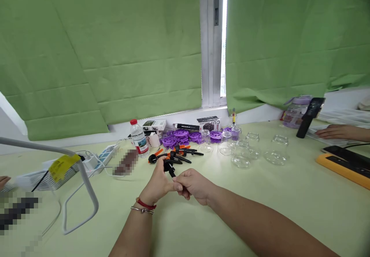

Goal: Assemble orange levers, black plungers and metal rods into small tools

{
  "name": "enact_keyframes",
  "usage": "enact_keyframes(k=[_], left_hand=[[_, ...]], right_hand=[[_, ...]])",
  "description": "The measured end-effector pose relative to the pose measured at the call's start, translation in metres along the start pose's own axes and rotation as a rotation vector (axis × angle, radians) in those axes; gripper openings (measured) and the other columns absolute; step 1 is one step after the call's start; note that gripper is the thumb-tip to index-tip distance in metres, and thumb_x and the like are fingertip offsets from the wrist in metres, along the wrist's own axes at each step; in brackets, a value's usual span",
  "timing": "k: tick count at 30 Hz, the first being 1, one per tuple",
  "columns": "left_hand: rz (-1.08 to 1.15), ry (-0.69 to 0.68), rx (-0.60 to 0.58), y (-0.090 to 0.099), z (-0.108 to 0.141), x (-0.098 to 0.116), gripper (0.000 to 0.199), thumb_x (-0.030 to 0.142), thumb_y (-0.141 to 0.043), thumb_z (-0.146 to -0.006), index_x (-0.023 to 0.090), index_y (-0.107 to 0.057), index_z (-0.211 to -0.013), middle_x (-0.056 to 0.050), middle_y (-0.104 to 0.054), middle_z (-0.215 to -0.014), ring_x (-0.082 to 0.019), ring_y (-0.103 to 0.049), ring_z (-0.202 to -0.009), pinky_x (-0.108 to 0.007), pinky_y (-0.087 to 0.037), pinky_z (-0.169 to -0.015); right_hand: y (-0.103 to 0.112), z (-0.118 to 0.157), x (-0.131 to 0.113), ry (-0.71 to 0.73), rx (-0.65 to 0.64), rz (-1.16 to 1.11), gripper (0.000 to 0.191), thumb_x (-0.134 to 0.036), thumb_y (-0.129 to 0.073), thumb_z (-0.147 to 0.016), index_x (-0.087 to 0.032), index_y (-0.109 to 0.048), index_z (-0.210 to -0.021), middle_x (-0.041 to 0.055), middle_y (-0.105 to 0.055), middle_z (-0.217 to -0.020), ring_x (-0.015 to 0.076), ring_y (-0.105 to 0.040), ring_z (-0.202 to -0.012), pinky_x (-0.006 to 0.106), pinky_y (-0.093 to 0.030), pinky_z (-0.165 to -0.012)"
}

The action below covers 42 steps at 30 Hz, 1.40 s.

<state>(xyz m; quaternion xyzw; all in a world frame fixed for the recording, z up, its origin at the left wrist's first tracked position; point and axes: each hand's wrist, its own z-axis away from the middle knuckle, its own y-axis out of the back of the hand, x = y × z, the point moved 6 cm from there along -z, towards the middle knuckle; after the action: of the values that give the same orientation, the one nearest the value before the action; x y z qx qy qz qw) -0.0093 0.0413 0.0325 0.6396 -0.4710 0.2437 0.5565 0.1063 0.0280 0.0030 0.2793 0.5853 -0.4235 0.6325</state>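
A black plastic part with a round head and a narrow stem (pixel 170 169) is held between my two hands, above the table. My left hand (pixel 158 182) is closed around its upper end, with a red cord and a silver bangle on the wrist. At the lower end of the stem, my right hand (pixel 193 183) is closed with the fingers pinched together. Just beyond the hands lies a pile of similar black parts (pixel 180 157), some with orange pieces. Purple plastic wheel-like pieces (pixel 180 134) are heaped behind that pile. My fingers hide part of the held piece.
A water bottle (pixel 139 139) with a red cap stands left of the heap. Several clear glass-like containers (pixel 251 149) stand on the right. A power strip (pixel 105 157) and grey metal frame (pixel 86 180) are at left. Another person's hand (pixel 335 131) rests far right, near a black handheld fan (pixel 310 116).
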Motion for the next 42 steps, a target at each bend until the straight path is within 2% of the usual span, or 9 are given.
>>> enact_keyframes(k=[6, 11, 17, 20, 23, 26, 32, 37, 42], left_hand=[[0.065, -0.037, 0.011, 0.002, -0.002, -0.004, 0.098, 0.049, -0.081, -0.049, 0.018, -0.031, -0.127, -0.016, -0.047, -0.126, -0.031, -0.044, -0.118, -0.043, -0.034, -0.099], [0.126, -0.124, 0.177, 0.012, -0.003, -0.002, 0.07, 0.047, -0.072, -0.065, 0.019, -0.041, -0.122, -0.013, -0.05, -0.124, -0.028, -0.046, -0.117, -0.04, -0.036, -0.099], [0.138, -0.075, 0.569, 0.026, -0.003, -0.012, 0.033, 0.045, -0.057, -0.079, 0.02, -0.053, -0.101, -0.008, -0.057, -0.11, -0.021, -0.054, -0.104, -0.036, -0.041, -0.092], [0.15, 0.085, 0.606, 0.021, -0.005, -0.029, 0.04, 0.051, -0.059, -0.076, 0.019, -0.05, -0.099, -0.006, -0.058, -0.1, -0.02, -0.059, -0.088, -0.034, -0.047, -0.078], [0.175, 0.189, 0.54, 0.012, -0.009, -0.044, 0.047, 0.054, -0.059, -0.075, 0.019, -0.046, -0.103, -0.005, -0.059, -0.095, -0.017, -0.062, -0.071, -0.033, -0.049, -0.067], [0.146, 0.203, 0.495, 0.007, -0.011, -0.051, 0.051, 0.054, -0.061, -0.072, 0.018, -0.046, -0.105, -0.004, -0.062, -0.088, -0.017, -0.062, -0.064, -0.032, -0.049, -0.061], [0.15, 0.171, 0.545, 0.005, -0.008, -0.053, 0.051, 0.049, -0.062, -0.073, 0.017, -0.046, -0.108, -0.004, -0.061, -0.085, -0.016, -0.061, -0.067, -0.031, -0.05, -0.06], [0.204, 0.166, 0.627, 0.006, -0.017, -0.063, 0.038, 0.038, -0.06, -0.078, 0.019, -0.044, -0.107, -0.006, -0.059, -0.097, -0.015, -0.062, -0.075, -0.034, -0.053, -0.072], [0.075, 0.175, 0.652, 0.01, -0.04, -0.08, 0.04, 0.036, -0.061, -0.077, 0.017, -0.045, -0.108, -0.008, -0.06, -0.094, -0.019, -0.063, -0.083, -0.038, -0.049, -0.081]], right_hand=[[0.0, 0.0, -0.002, -0.005, -0.019, 0.053, 0.028, -0.032, -0.061, -0.073, -0.015, -0.052, -0.052, -0.0036, -0.051, -0.043, 0.0044, -0.035, -0.033, 0.021, -0.025, -0.037], [0.003, -0.001, -0.001, 0.035, 0.02, 0.218, 0.028, -0.035, -0.061, -0.075, -0.014, -0.057, -0.057, -0.0016, -0.054, -0.051, 0.0056, -0.039, -0.04, 0.022, -0.031, -0.044], [0.021, -0.004, -0.017, 0.355, 0.267, 0.925, 0.03, -0.033, -0.051, -0.084, -0.017, -0.06, -0.061, 0.0011, -0.056, -0.057, 0.0115, -0.047, -0.055, 0.024, -0.027, -0.051], [0.028, -0.004, -0.024, 0.449, 0.38, 1.227, 0.029, -0.032, -0.045, -0.088, -0.017, -0.065, -0.073, 0.0063, -0.066, -0.075, 0.0168, -0.056, -0.07, 0.026, -0.032, -0.06], [0.034, -0.008, -0.023, 0.446, 0.406, 1.367, 0.028, -0.031, -0.043, -0.09, -0.017, -0.066, -0.08, 0.0082, -0.068, -0.082, 0.019, -0.059, -0.077, 0.027, -0.035, -0.064], [0.036, -0.014, -0.019, 0.457, 0.392, 1.416, 0.026, -0.03, -0.044, -0.091, -0.017, -0.066, -0.085, 0.0081, -0.068, -0.086, 0.0199, -0.06, -0.08, 0.028, -0.037, -0.068], [0.039, -0.023, -0.012, 0.457, 0.438, 1.4, 0.026, -0.034, -0.046, -0.091, -0.018, -0.065, -0.098, 0.0093, -0.068, -0.096, 0.0227, -0.06, -0.09, 0.031, -0.041, -0.078], [0.05, -0.026, -0.009, 0.415, 0.479, 1.311, 0.031, -0.036, -0.047, -0.09, -0.019, -0.06, -0.113, 0.0092, -0.064, -0.109, 0.0237, -0.058, -0.098, 0.032, -0.043, -0.082], [0.058, -0.029, -0.002, 0.362, 0.466, 1.249, 0.036, -0.031, -0.048, -0.088, -0.017, -0.056, -0.12, 0.0097, -0.063, -0.112, 0.0251, -0.057, -0.101, 0.033, -0.044, -0.084]])
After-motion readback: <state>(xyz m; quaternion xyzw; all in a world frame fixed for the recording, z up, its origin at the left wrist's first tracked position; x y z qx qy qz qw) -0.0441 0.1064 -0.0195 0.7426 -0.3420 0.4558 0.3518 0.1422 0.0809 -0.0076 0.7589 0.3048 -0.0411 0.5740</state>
